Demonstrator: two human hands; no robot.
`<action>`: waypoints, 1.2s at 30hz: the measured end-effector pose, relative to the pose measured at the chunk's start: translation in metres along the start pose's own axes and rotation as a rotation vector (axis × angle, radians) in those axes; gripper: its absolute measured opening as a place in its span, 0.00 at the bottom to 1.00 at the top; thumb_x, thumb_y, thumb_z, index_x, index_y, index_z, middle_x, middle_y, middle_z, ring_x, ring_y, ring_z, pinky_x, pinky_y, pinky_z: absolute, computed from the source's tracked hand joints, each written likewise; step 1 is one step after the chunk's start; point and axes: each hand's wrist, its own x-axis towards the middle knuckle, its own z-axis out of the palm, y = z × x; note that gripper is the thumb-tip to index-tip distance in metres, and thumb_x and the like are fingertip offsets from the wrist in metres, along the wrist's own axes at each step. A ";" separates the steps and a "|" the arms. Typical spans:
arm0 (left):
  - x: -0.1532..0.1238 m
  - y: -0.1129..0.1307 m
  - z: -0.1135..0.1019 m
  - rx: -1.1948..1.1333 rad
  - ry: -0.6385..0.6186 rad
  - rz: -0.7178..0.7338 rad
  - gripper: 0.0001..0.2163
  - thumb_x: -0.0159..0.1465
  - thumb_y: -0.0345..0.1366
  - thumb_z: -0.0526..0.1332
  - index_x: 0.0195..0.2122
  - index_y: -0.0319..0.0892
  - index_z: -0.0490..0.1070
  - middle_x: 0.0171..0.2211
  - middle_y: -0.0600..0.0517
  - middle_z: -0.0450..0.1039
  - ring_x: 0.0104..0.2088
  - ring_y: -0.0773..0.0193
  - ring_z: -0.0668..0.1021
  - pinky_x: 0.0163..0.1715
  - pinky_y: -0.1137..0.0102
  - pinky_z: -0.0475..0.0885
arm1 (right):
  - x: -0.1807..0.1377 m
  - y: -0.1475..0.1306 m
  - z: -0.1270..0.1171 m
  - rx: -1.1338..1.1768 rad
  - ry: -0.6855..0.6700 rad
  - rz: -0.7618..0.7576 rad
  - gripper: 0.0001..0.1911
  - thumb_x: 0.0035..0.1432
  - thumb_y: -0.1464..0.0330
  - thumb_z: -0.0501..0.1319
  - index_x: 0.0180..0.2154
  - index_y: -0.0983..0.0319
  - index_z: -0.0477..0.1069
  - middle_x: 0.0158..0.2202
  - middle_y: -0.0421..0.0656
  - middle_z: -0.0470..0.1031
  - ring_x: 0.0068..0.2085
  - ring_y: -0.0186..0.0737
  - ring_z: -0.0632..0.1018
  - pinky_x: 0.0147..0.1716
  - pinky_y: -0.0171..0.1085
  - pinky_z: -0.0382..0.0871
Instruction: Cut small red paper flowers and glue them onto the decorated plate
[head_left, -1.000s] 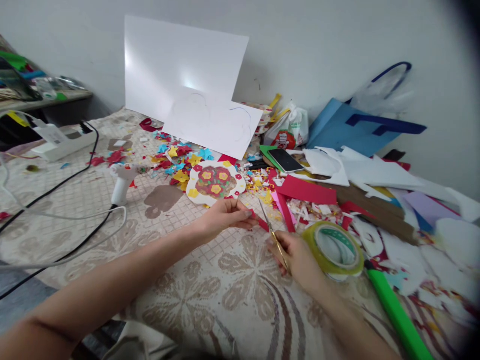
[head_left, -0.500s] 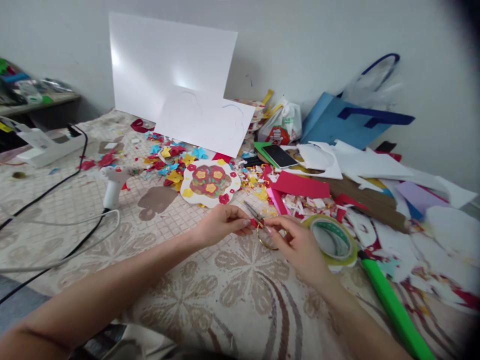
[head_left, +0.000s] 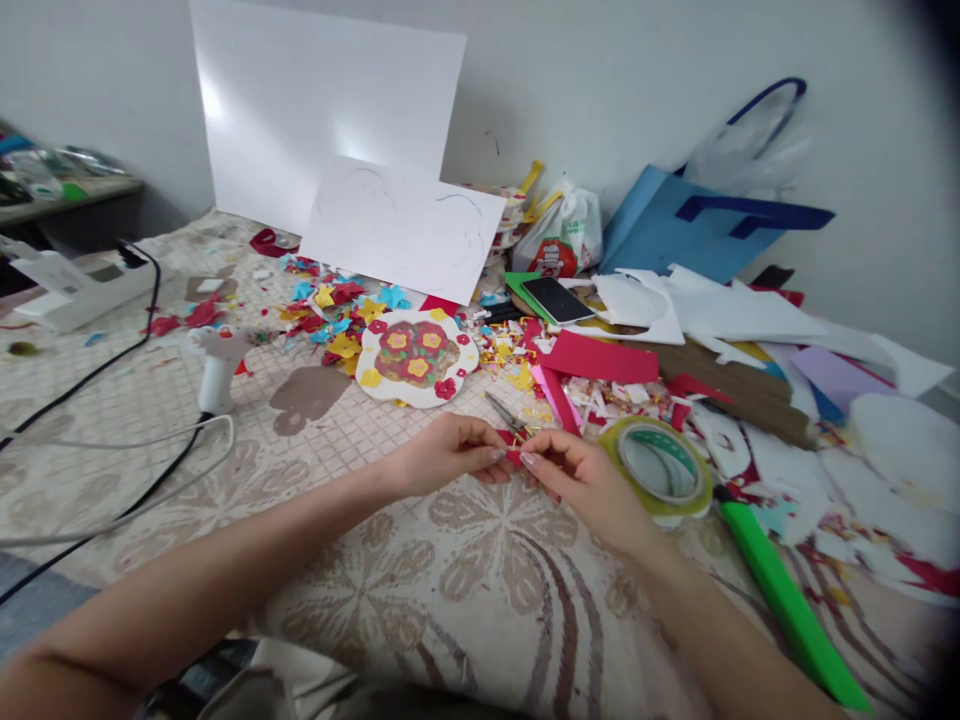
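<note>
While the glue gun (head_left: 216, 365) lies far left on the cloth (head_left: 480, 600), the left hand (head_left: 448, 455) pinches a red scrap (head_left: 512, 458) at the table's middle. Scissors (head_left: 504, 414) point out just behind the scrap; whether either hand holds them, I cannot tell. The right hand (head_left: 592, 482) pinches the same scrap, just beside the tape roll (head_left: 664, 466).

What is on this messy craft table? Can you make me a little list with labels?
Left hand: pinching a red paper scrap
Right hand: pinching the same scrap
Just beyond hands: small scissors
Beside right hand: tape roll, green stick
Farther back: flower collage, phone, white boards
Left side: glue gun, power strip
</note>
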 end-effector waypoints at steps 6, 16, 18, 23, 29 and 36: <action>-0.001 0.000 0.000 0.036 -0.003 0.020 0.10 0.58 0.40 0.62 0.32 0.37 0.71 0.28 0.50 0.76 0.31 0.66 0.78 0.35 0.70 0.74 | 0.000 -0.001 0.001 -0.004 -0.010 0.005 0.08 0.55 0.62 0.59 0.32 0.61 0.68 0.26 0.37 0.69 0.24 0.31 0.69 0.23 0.32 0.61; 0.000 -0.001 0.000 0.065 -0.010 0.026 0.09 0.58 0.39 0.62 0.33 0.37 0.71 0.28 0.51 0.76 0.30 0.67 0.78 0.35 0.70 0.73 | 0.000 0.001 0.002 -0.018 -0.053 -0.009 0.08 0.56 0.63 0.58 0.31 0.62 0.68 0.26 0.37 0.68 0.26 0.32 0.68 0.26 0.31 0.62; -0.001 -0.001 0.000 0.065 -0.011 0.025 0.09 0.58 0.39 0.62 0.33 0.38 0.71 0.28 0.51 0.76 0.30 0.68 0.78 0.35 0.70 0.73 | 0.000 0.001 0.002 -0.029 -0.054 -0.018 0.08 0.56 0.63 0.58 0.31 0.62 0.68 0.26 0.38 0.68 0.27 0.32 0.68 0.26 0.31 0.63; -0.001 0.000 0.003 0.054 0.029 0.008 0.12 0.58 0.42 0.62 0.33 0.37 0.71 0.29 0.50 0.76 0.30 0.67 0.78 0.34 0.70 0.73 | -0.001 0.005 0.005 -0.091 0.004 -0.072 0.06 0.57 0.65 0.57 0.32 0.61 0.67 0.28 0.39 0.70 0.28 0.34 0.70 0.27 0.32 0.64; -0.001 0.001 0.007 0.008 0.084 -0.040 0.12 0.55 0.41 0.64 0.32 0.36 0.68 0.26 0.51 0.74 0.26 0.69 0.76 0.29 0.72 0.72 | -0.006 0.005 0.016 -0.370 0.204 -0.316 0.03 0.55 0.73 0.55 0.30 0.61 0.67 0.28 0.40 0.69 0.28 0.35 0.70 0.28 0.33 0.63; 0.001 -0.003 0.006 -0.075 0.044 -0.045 0.07 0.55 0.33 0.63 0.34 0.36 0.69 0.27 0.51 0.73 0.27 0.70 0.75 0.32 0.72 0.71 | -0.004 0.005 0.017 -0.229 0.178 -0.205 0.03 0.56 0.70 0.56 0.32 0.61 0.67 0.29 0.41 0.71 0.29 0.35 0.71 0.27 0.33 0.65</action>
